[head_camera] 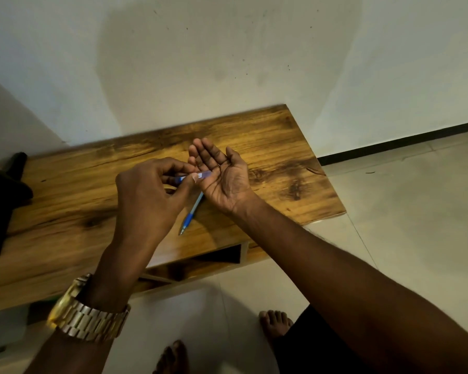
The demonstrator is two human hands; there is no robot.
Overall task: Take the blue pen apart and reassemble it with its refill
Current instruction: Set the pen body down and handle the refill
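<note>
My left hand [149, 193] pinches a clear and blue pen barrel piece [197, 176] between thumb and fingers, its open end pointing into the palm of my right hand. My right hand [222, 174] is held palm up with fingers spread, just right of that piece, and I see nothing lying in the palm. On the wooden table [268, 147] below the hands lies the other pen part [190, 215], a thin refill with a blue grip section and its tip pointing toward me. Part of it is hidden under my right hand.
A dark object [3, 190] stands at the table's left end. The table's right end [333, 190] and front edge drop to a tiled floor. My bare feet [274, 323] are on the floor below. A white wall runs behind the table.
</note>
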